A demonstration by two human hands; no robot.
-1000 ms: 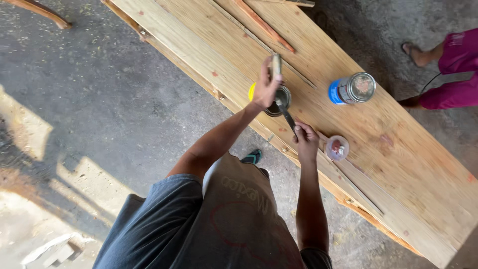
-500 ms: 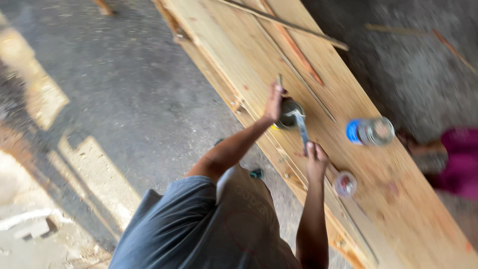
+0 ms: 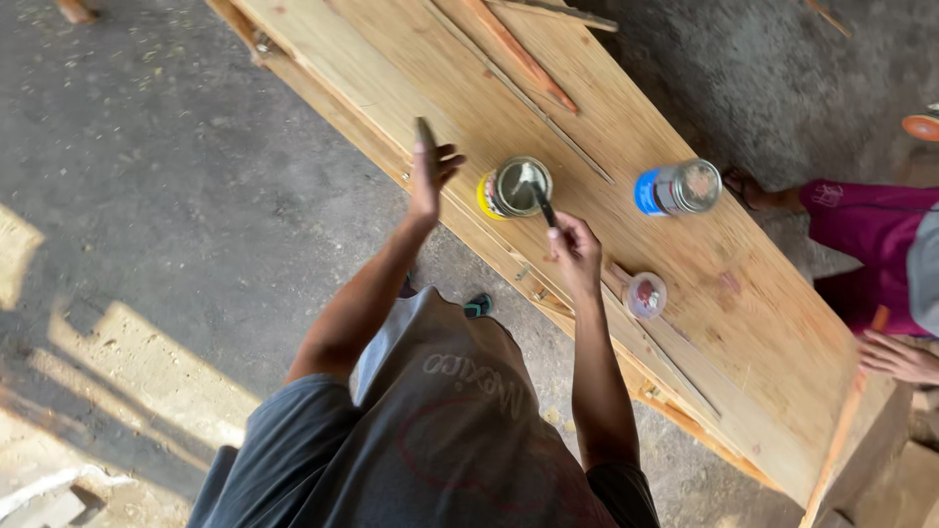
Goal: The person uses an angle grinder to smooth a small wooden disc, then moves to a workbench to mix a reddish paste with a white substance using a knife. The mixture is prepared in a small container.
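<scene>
Pale wood makes up the long counter [image 3: 626,127], a wide plank running diagonally from upper left to lower right over a grey concrete floor [image 3: 147,196] with two sunlit patches at the left. Furthest left of the working things is the left hand [image 3: 427,176], raised at the counter's near edge, its grip pinching one thin, dark, flat blade [image 3: 423,132] that sticks up past the fingers while the other fingers fan out. Just to the right stands one open tin can [image 3: 515,188] with a yellow label, upright on the counter near its edge and apart from the left hand. One dark-handled tool [image 3: 540,200] dips into the can's mouth, its tip inside the grey contents; the right hand [image 3: 575,249] has its grip closed around the tool's lower end, just right of and below the can. Above these lie two long thin wooden strips [image 3: 518,59], one reddish and one pale, lengthwise on the plank. Further right, one small round clear lid [image 3: 646,294] rests flat near the edge, close to the right forearm. Beyond it, one blue-labelled jar [image 3: 677,189] lies on its side mid-plank, well apart from the can. At the far right, another person in magenta clothing [image 3: 861,235] sits off the counter, one hand [image 3: 895,357] by its end.
</scene>
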